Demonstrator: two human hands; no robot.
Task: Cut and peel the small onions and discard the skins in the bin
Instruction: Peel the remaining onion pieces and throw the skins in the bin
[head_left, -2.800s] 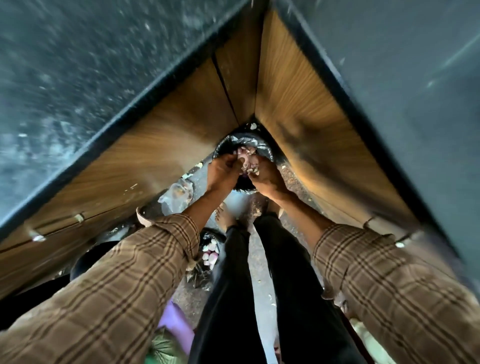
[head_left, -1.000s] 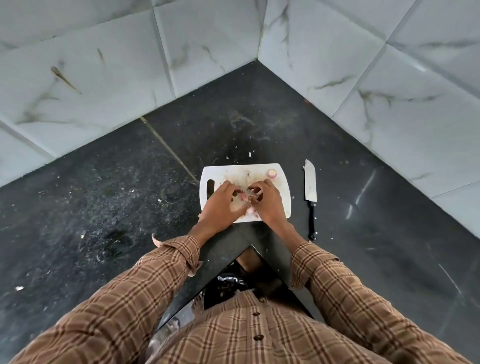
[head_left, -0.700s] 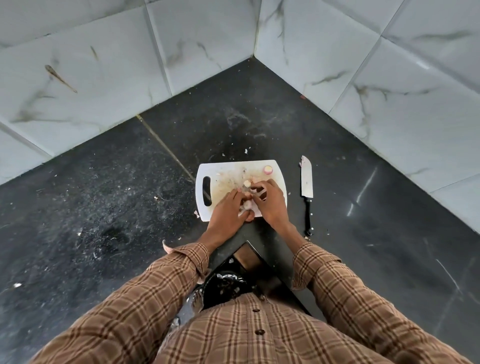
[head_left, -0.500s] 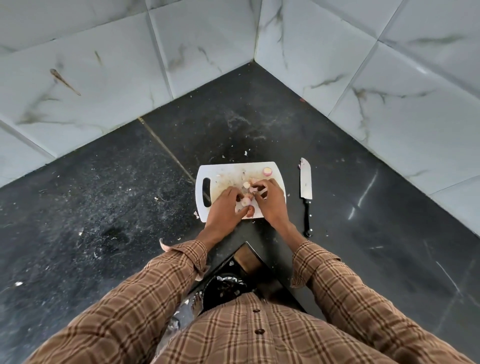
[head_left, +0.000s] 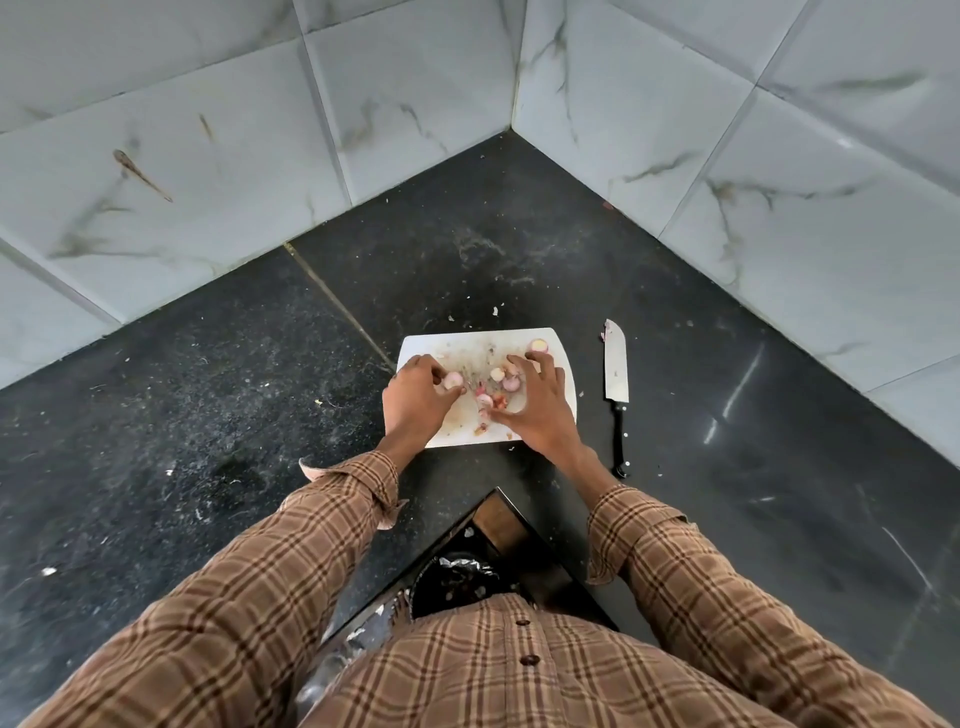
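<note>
Both arms reach forward and down, close together, in brown checked sleeves with the cuffs loose at the wrists. The left hand (head_left: 418, 402) is palm down, knuckles up, its fingers (head_left: 441, 371) curled in and pinching at something small and pale at the tips. The right hand (head_left: 535, 408) sits just beside it, also palm down, with its fingers (head_left: 524, 364) spread wide and arched and the thumb stretched out toward the left hand. A small gap lies between the two hands. Both forearms are bare from wrist to cuff.
</note>
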